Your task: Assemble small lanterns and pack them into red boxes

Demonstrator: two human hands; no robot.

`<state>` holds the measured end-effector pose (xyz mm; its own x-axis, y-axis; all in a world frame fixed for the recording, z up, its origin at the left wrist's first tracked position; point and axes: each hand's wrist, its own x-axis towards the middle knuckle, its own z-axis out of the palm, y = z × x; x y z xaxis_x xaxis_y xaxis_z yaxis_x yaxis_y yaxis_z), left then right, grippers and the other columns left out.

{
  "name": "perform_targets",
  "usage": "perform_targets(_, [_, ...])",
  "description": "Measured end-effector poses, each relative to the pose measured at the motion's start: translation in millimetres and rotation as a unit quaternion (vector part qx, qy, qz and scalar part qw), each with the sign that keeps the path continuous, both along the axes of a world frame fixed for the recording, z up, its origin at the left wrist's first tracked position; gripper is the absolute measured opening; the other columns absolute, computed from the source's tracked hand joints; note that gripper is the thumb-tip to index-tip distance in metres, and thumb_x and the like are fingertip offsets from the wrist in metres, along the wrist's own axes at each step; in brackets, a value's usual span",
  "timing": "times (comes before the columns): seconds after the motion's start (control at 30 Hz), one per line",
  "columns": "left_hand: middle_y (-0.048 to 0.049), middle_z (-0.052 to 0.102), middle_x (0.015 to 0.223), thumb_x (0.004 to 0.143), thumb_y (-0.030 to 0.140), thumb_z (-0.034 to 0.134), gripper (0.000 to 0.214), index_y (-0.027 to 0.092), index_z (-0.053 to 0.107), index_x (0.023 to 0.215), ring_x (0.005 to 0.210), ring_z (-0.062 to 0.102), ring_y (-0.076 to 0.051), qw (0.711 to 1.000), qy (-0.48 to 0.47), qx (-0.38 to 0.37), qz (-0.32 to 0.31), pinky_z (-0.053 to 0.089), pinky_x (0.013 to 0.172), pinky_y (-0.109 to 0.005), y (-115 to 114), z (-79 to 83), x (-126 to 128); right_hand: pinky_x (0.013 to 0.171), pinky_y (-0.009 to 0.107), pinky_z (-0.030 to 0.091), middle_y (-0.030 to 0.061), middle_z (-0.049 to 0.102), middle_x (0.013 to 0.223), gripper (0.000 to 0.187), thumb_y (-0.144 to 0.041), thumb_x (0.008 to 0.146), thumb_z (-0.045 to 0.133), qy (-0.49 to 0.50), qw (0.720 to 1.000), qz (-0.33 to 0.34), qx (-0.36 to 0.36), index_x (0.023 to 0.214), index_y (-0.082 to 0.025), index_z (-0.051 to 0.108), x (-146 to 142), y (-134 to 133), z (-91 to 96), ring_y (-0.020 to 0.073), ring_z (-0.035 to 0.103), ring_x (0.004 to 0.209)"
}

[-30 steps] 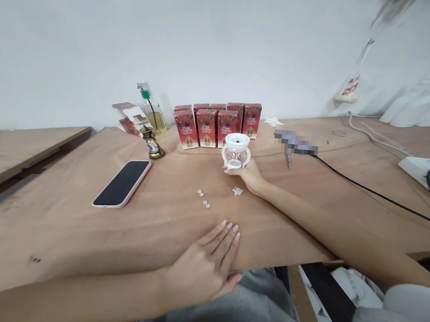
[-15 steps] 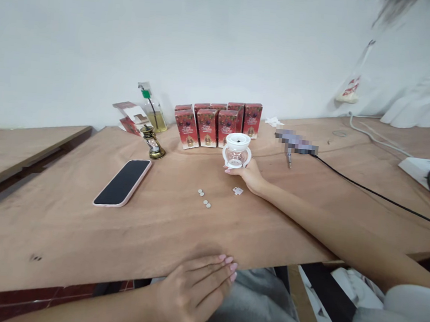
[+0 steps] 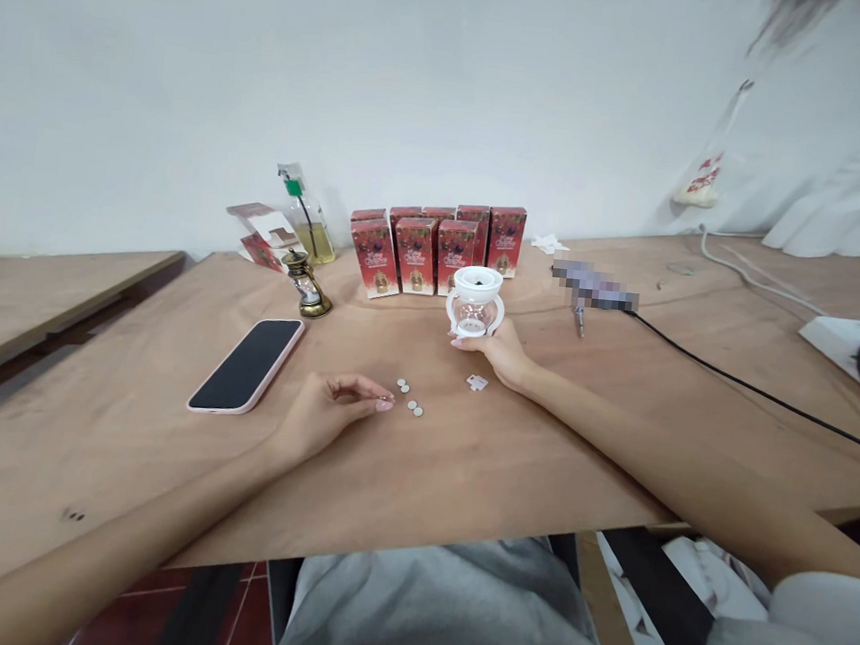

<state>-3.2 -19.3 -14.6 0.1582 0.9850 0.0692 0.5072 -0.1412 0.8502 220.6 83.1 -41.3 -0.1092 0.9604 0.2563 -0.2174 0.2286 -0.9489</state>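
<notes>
My right hand [image 3: 500, 354] grips a small white lantern [image 3: 475, 304] with a clear round globe and side handles, raised just over the table; its round white end faces up. My left hand [image 3: 332, 409] is over the table, thumb and fingertips drawn together in a pinch beside several small silver button cells [image 3: 412, 404]. Whether anything tiny sits between those fingertips I cannot make out. A small white flat piece [image 3: 477, 382] lies below the lantern. To the left stands a bronze-coloured lantern [image 3: 305, 286].
A phone [image 3: 247, 365] lies left of my left hand. Red Christmas boxes [image 3: 416, 256] stand in rows near the wall. An opened box [image 3: 261, 232] and a pump bottle [image 3: 307, 221] are at back left. A screwdriver-like tool [image 3: 579, 318] and black cable [image 3: 733, 377] lie right.
My left hand has come up from my lap at the table edge to the button cells, its fingers now pinched. My right hand keeps holding the white lantern in the same place.
</notes>
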Motion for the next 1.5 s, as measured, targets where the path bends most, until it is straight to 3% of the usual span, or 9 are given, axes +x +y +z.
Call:
perform_targets(0.17, [-0.0053,0.074,0.082,0.065,0.044,0.075,0.029,0.018,0.072,0.076,0.075,0.069,-0.020,1.000,-0.025,0.001,-0.011,0.055,0.068,-0.030,18,-13.2,-5,0.086,0.040,0.050,0.0005,0.067,0.085,0.054,-0.023,0.043,0.079,-0.006,1.000,-0.001,0.010,0.093,-0.022,0.060,0,0,-0.6,0.0196,0.064,0.079])
perform_targets(0.37, [-0.0060,0.074,0.085,0.068,0.046,0.073,0.029,0.019,0.074,0.078,0.081,0.068,-0.021,0.999,-0.031,0.028,0.006,0.053,0.076,-0.032,23,-14.3,-2,0.089,0.042,0.049,0.0009,0.068,0.084,0.048,-0.023,0.045,0.079,-0.030,0.999,0.006,0.033,0.089,-0.021,0.059,2,1,-3.2,0.0210,0.064,0.083])
perform_targets(0.53, [-0.0066,0.074,0.089,0.068,0.047,0.073,0.033,0.016,0.073,0.081,0.082,0.067,-0.021,0.987,-0.091,0.093,0.099,0.052,0.079,-0.033,24,-3.2,3,0.095,0.041,0.044,0.0052,0.068,0.094,0.043,-0.023,0.049,0.078,-0.090,0.992,-0.014,0.085,0.087,-0.018,0.058,3,-1,-6.0,0.0228,0.062,0.094])
perform_targets(0.63, [-0.0051,0.073,0.088,0.073,0.041,0.072,0.027,0.017,0.072,0.083,0.084,0.066,-0.019,0.970,-0.126,0.194,0.079,0.052,0.081,-0.033,20,14.3,18,0.096,0.041,0.043,0.0068,0.068,0.098,0.044,-0.023,0.054,0.076,-0.128,0.984,-0.011,0.125,0.093,-0.016,0.059,1,-6,-8.9,0.0237,0.061,0.098])
perform_targets(0.77, [-0.0040,0.072,0.089,0.083,0.031,0.064,0.015,0.018,0.071,0.086,0.084,0.064,-0.016,0.923,-0.079,0.376,-0.008,0.050,0.080,-0.032,14,39.1,41,0.089,0.040,0.046,0.0047,0.068,0.099,0.039,-0.025,0.062,0.072,-0.161,0.974,0.017,0.161,0.098,-0.019,0.059,-1,-14,-10.6,0.0234,0.062,0.095])
perform_targets(0.87, [-0.0025,0.072,0.088,0.085,0.025,0.062,0.010,0.020,0.070,0.087,0.081,0.062,-0.014,0.882,-0.021,0.471,-0.028,0.047,0.079,-0.031,13,45.0,47,0.087,0.038,0.046,0.0050,0.067,0.103,0.039,-0.024,0.065,0.070,-0.179,0.965,0.008,0.194,0.102,-0.021,0.058,-1,-19,-7.9,0.0230,0.062,0.096])
perform_targets(1.13, [-0.0012,0.065,0.076,0.085,0.029,0.062,0.010,0.021,0.069,0.084,0.073,0.055,-0.013,0.858,0.091,0.505,0.008,0.043,0.067,-0.028,14,28.8,35,0.077,0.034,0.046,0.0048,0.065,0.095,0.030,-0.015,0.067,0.062,-0.270,0.910,-0.043,0.312,0.095,-0.022,0.056,1,-29,0.7,0.0217,0.059,0.087])
perform_targets(1.37, [-0.0014,0.067,0.077,0.085,0.022,0.062,0.011,0.024,0.068,0.095,0.068,0.051,-0.013,0.740,0.243,0.627,-0.015,0.035,0.064,-0.030,16,27.1,30,0.073,0.032,0.045,0.0047,0.064,0.091,0.028,-0.015,0.067,0.060,-0.273,0.904,-0.042,0.325,0.093,-0.021,0.055,1,-29,1.4,0.0207,0.058,0.082])
perform_targets(1.5, [-0.0012,0.068,0.082,0.089,0.017,0.055,0.019,0.027,0.066,0.100,0.070,0.053,-0.013,0.711,0.300,0.635,-0.026,0.034,0.065,-0.030,19,26.6,23,0.072,0.032,0.045,0.0038,0.064,0.090,0.026,-0.014,0.066,0.058,-0.283,0.903,-0.043,0.320,0.091,-0.022,0.055,1,-31,2.7,0.0203,0.058,0.080])
